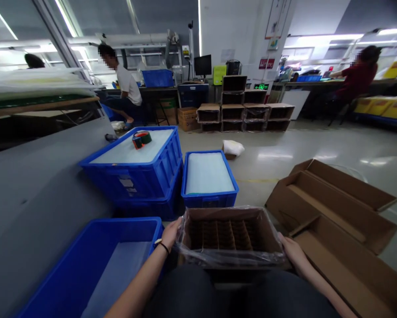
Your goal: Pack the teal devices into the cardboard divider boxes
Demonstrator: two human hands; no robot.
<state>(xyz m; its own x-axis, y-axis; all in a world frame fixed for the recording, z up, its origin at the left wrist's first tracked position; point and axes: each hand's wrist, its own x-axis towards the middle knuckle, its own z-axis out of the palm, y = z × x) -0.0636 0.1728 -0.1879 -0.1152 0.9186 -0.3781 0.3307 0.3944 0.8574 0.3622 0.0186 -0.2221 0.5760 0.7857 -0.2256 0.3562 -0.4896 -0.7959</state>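
A cardboard box (229,214) with a clear plastic liner (231,257) folded out over its rim sits in front of my knees. Inside it stands a grid of brown cardboard dividers (226,235); whether anything lies in the cells is too dark to tell. My left hand (172,233) grips the box's left side through the plastic, a dark band and a watch on its wrist. On the opposite side my right hand (291,249) holds the right edge, its fingers partly hidden by the liner.
To the left stands an open blue bin (128,223) with a pale sheet inside. Beyond are stacked blue crates (165,176) with tape rolls (141,138) on top, and a smaller blue crate (233,196). Open cardboard boxes (334,212) lie right. Two people (127,84) work farther back.
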